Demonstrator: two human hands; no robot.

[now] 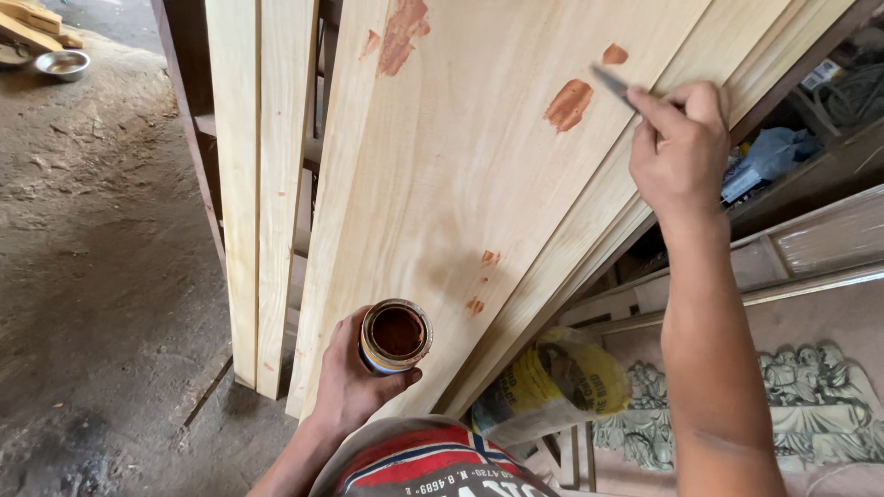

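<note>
Left hand (354, 382) grip closed round small open tin (396, 336) of brown stain, low against pale wood panel (460, 184). Right hand (680, 147) higher, grip pinching thin brush (612, 85), tip on panel beside 2 reddish patches (569, 104). Steel bowl (62, 64) far on floor.

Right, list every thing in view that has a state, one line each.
can: open, no lid, reddish-brown filler inside, held upright
left hand: closed around the can
right hand: pinching a thin blade
blade: tip against the board
pale board: leaning, bare wood with several reddish-brown patches
metal bowl: upright on the dirt floor
yellow bag: crumpled
</note>
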